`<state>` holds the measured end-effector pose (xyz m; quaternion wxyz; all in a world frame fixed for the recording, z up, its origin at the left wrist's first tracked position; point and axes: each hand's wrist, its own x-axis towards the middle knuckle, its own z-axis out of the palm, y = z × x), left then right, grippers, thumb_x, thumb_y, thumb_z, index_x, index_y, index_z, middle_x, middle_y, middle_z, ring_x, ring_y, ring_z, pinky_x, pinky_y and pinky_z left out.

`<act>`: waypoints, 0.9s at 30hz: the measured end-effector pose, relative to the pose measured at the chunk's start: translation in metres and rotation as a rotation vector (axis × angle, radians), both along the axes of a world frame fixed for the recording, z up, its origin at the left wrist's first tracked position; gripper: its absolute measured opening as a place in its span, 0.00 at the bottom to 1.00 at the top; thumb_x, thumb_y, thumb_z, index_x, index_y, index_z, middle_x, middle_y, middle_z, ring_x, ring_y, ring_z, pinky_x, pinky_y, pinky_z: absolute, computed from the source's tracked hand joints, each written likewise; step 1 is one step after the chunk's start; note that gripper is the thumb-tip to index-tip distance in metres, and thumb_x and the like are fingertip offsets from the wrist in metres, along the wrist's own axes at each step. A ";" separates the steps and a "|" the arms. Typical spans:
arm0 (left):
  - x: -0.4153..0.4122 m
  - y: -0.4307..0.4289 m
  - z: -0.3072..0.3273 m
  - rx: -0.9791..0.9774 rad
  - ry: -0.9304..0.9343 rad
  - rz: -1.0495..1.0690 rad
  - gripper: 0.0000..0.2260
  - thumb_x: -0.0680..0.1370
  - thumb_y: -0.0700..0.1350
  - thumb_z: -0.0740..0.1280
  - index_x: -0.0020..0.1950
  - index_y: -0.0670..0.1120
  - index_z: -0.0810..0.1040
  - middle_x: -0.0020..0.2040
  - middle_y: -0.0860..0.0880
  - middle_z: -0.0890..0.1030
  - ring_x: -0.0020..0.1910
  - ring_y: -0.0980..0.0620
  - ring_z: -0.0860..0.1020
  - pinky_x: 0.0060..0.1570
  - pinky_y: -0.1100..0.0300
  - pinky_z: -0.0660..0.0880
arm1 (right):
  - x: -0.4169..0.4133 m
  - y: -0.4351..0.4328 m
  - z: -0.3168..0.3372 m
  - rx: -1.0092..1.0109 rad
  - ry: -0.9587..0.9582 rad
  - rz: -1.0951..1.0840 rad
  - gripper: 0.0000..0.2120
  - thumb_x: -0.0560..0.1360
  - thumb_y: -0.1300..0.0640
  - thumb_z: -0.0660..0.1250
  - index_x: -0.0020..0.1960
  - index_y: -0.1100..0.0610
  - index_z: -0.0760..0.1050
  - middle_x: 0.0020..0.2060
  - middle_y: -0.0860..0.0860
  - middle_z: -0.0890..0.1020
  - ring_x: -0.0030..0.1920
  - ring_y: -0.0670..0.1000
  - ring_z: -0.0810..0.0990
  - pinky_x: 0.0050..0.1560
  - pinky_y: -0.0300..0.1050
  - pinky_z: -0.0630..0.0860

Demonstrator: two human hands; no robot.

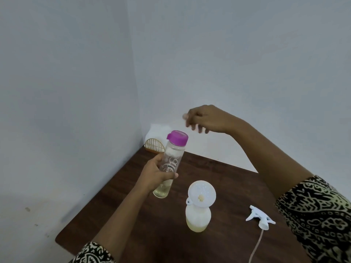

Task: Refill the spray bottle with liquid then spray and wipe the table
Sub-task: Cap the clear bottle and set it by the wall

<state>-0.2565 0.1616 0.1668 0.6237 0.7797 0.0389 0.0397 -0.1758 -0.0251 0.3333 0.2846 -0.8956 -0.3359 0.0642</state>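
Dark brown wooden table [218, 168] set into a corner of pale grey-blue walls [76, 73]. Left hand [157, 173] is wrapped round the middle of a clear bottle [171, 160], thumb across the front and fingers behind; firm hold. The bottle is in the air above the table's left part, tilted with its top away from the camera. Purple cap [177, 137] is on; pale yellowish liquid sits in the lower end, below the hand. Right hand [205, 120] is raised higher, above and to the right of the purple cap and not touching it. Its fingers hang loosely curled downward and the fingertips are blurred; nothing visible in its grasp. Spray bottle [198, 217] stands upright on the table, just right of and nearer than the clear bottle, translucent white, with a shallow layer of yellowish liquid at the bottom. White funnel [201, 193] is seated in its neck, bowl facing up; nothing lies between the funnel mouth and the held bottle. Spray head [260, 218] is off the bottle and lies on its side on the table, well to the right, with its thin dip tube [256, 245] trailing toward the near edge. Back corner: gold wire holder [154, 147] with white paper [157, 130] standing in it, partly hidden behind the clear bottle's upper part. Both forearms enter from the bottom edge in black-and-cream patterned sleeves [319, 215].
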 end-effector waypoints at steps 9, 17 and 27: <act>0.006 -0.012 -0.005 0.024 -0.016 0.027 0.24 0.61 0.40 0.79 0.54 0.52 0.78 0.48 0.50 0.84 0.48 0.51 0.83 0.52 0.50 0.79 | 0.008 0.013 -0.025 -0.197 -0.108 0.260 0.22 0.72 0.50 0.73 0.64 0.50 0.73 0.51 0.47 0.73 0.38 0.46 0.77 0.39 0.41 0.79; 0.005 -0.025 -0.009 0.155 -0.108 0.121 0.18 0.66 0.41 0.78 0.53 0.51 0.78 0.45 0.57 0.82 0.44 0.62 0.79 0.40 0.73 0.71 | 0.001 0.016 -0.035 -0.043 -0.049 0.144 0.26 0.66 0.49 0.77 0.61 0.55 0.77 0.51 0.51 0.77 0.38 0.50 0.80 0.34 0.42 0.81; 0.033 -0.036 -0.018 0.123 -0.075 0.160 0.25 0.65 0.47 0.80 0.59 0.49 0.75 0.52 0.52 0.81 0.51 0.54 0.79 0.46 0.64 0.75 | 0.007 0.008 -0.068 0.093 0.101 0.000 0.34 0.68 0.50 0.76 0.69 0.51 0.66 0.58 0.47 0.75 0.49 0.47 0.77 0.47 0.34 0.72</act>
